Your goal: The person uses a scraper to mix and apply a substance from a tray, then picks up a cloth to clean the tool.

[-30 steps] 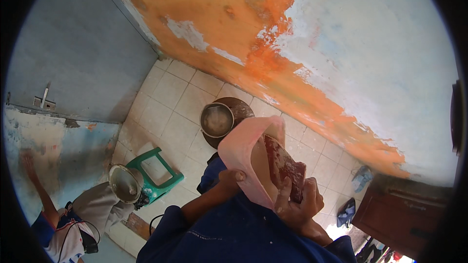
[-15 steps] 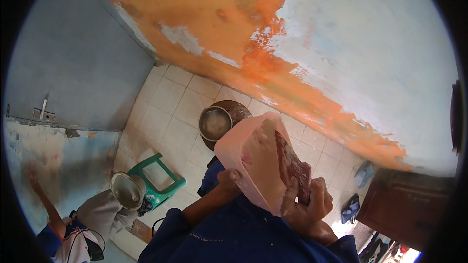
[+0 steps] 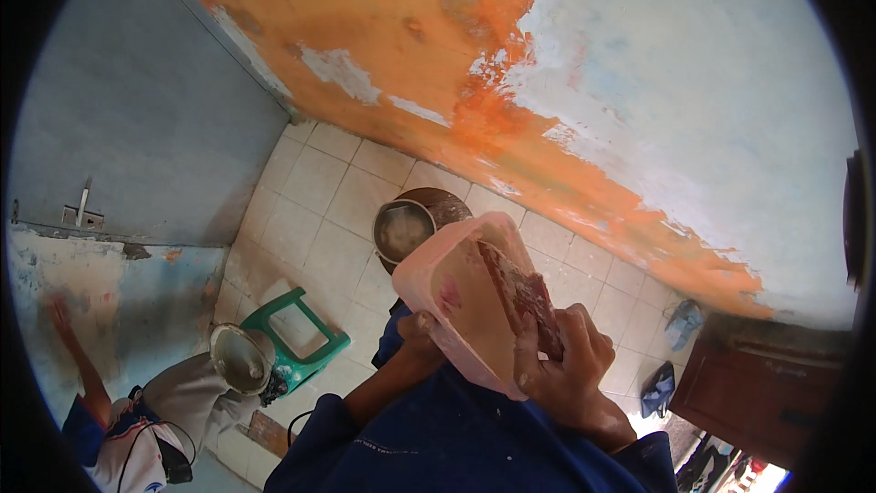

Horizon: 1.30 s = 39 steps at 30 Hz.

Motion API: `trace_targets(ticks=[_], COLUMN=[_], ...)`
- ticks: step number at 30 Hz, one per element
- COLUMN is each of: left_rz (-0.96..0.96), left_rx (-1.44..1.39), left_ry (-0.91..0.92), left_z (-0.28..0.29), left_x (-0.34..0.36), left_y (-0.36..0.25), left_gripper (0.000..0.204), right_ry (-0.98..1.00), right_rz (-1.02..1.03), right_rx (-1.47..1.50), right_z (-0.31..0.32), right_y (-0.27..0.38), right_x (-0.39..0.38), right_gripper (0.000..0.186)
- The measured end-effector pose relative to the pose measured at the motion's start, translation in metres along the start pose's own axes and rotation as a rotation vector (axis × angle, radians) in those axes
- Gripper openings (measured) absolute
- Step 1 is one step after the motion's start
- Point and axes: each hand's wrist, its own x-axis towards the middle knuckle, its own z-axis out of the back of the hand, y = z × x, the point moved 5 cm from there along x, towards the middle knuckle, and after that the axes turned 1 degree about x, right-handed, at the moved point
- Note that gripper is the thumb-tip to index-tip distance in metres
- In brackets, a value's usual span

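At lower centre my left hand grips the near left side of a pink rectangular tub, which holds beige paste with reddish streaks. My right hand is closed on a reddish-brown flat tool, caked with pale material and angled inside the tub along its right part. My dark blue clothing shows below both hands. Behind the tub a round metal pot rests on a dark round surface.
A co-worker at lower left reaches to the patchy wall, beside a metal bowl and a green stool. Beyond the tiled floor rises an orange-and-white wall. A brown cabinet and dark sandals lie right.
Over the last second the pink tub has shifted left and its inside shows more. The tool in my right hand has moved slightly within it. The co-worker's hand is still at the wall.
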Motion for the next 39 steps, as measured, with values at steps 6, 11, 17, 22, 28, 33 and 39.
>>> trace_targets(ticks=[6, 11, 17, 22, 28, 33, 39], left_rz=[0.008, 0.013, 0.018, 0.014, -0.002, -0.017, -0.028], left_rx=[-0.044, -0.076, -0.110, -0.160, -0.229, -0.272, -0.287], left_ry=[-0.013, -0.020, -0.030, -0.040, -0.045, -0.046, -0.052], left_z=[-0.007, -0.008, -0.015, -0.020, -0.033, -0.042, -0.048], left_x=[0.002, 0.005, 0.009, 0.012, 0.021, 0.027, 0.026], left_y=[-0.005, -0.007, -0.012, -0.017, -0.030, -0.039, -0.038], left_gripper=[0.027, 0.028, 0.031, 0.032, 0.035, 0.037, 0.039], right_ry=[-0.043, -0.069, -0.045, 0.073, 0.130, -0.041, -0.065], right_rz=[-0.012, -0.027, -0.088, 0.191, 0.298, 0.121, 0.094], right_rx=[-0.044, -0.029, 0.039, 0.097, 0.089, -0.055, -0.116], right_z=[-0.012, -0.022, -0.023, -0.028, -0.021, 0.005, 0.006], right_y=[0.000, -0.004, -0.017, -0.011, -0.004, 0.006, 0.006], right_x=[0.000, 0.003, 0.005, 0.000, -0.015, -0.011, -0.023], right_gripper=[0.017, 0.016, 0.016, 0.021, 0.024, 0.020, 0.027])
